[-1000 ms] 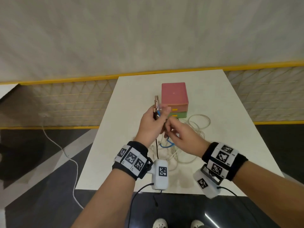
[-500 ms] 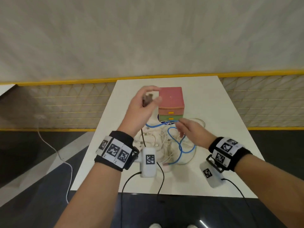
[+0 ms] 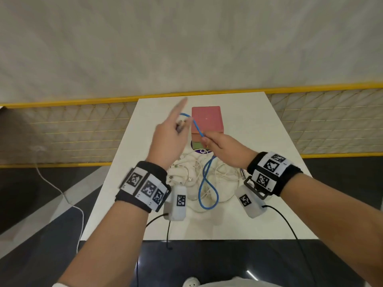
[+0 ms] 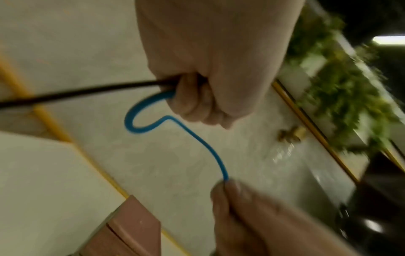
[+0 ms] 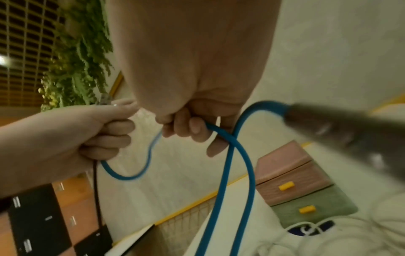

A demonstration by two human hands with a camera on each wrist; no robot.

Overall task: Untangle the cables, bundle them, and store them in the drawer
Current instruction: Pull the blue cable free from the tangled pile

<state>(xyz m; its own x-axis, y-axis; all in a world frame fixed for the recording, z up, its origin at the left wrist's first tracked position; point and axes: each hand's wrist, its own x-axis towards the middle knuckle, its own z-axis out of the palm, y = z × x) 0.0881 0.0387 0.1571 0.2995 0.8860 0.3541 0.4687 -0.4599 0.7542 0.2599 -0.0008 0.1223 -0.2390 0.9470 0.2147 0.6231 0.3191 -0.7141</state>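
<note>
A blue cable (image 3: 208, 184) loops over a tangle of white cables (image 3: 187, 172) on the white table (image 3: 259, 131). My left hand (image 3: 169, 139) is raised left of the drawer box, index finger pointing up, its curled fingers (image 4: 192, 102) holding the blue cable's plug end and a black cable (image 4: 83, 91). My right hand (image 3: 221, 149) pinches the blue cable (image 5: 228, 166) a short way along, in front of the drawer box. The small drawer box (image 3: 207, 121) has a pink top and pink and green drawers (image 5: 306, 199) with yellow handles, both closed.
A metal plug (image 3: 243, 173) lies beside my right wrist. A white cable (image 3: 62, 193) trails over the dark floor left of the table. A yellow-edged mesh fence (image 3: 83, 129) runs behind the table. The near table edge lies under my forearms.
My left hand has swung up and left, its index finger now extended. My right hand rose from the table and took hold of the blue cable, stretching a short length between both hands.
</note>
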